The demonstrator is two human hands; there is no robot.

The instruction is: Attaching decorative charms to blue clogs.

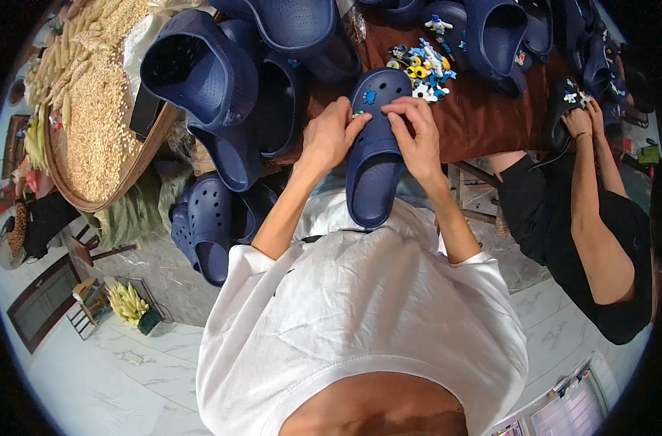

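A navy-blue clog [374, 182] with a perforated toe points away from me over my lap. On its toe sits a blue charm [369, 96]. My left hand [329, 136] grips the clog's left side, its thumb and index finger beside a small green-and-white charm [358, 115] at the edge. From the right, my right hand [416, 134] holds the opposite side, with its fingertips bent over the toe; some fingers are hidden. Just beyond, a heap of colourful charms [418, 71] in yellow, white and blue lies on the brown cloth [465, 120].
More navy clogs [200, 73] are stacked at left and far side, some hanging low over the table edge. A round basket [116, 195] of corn kernels [91, 156] stands at left. To the right, another person's hands [583, 120] work on a dark clog [556, 123].
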